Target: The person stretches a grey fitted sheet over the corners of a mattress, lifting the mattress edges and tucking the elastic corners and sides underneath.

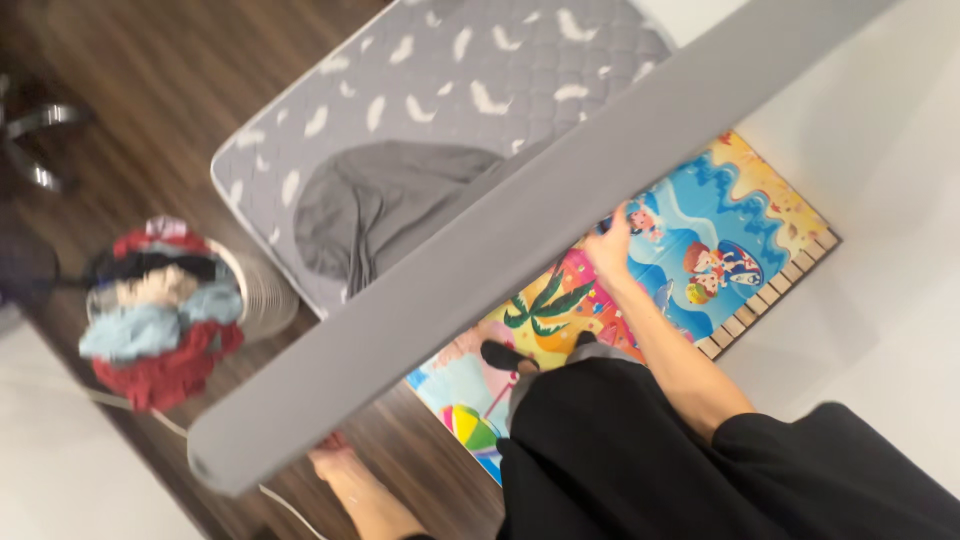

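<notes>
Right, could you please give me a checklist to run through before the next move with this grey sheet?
1. Right hand grips the grey sheet: ok.
2. Left hand grips it too: cannot tell, mostly hidden behind the sheet.
3. Sheet stretched straight between the hands: ok.
4. Mattress bare: not ok, a grey cloth lies on it.
5. Feet flat on the play mat: ok.
</notes>
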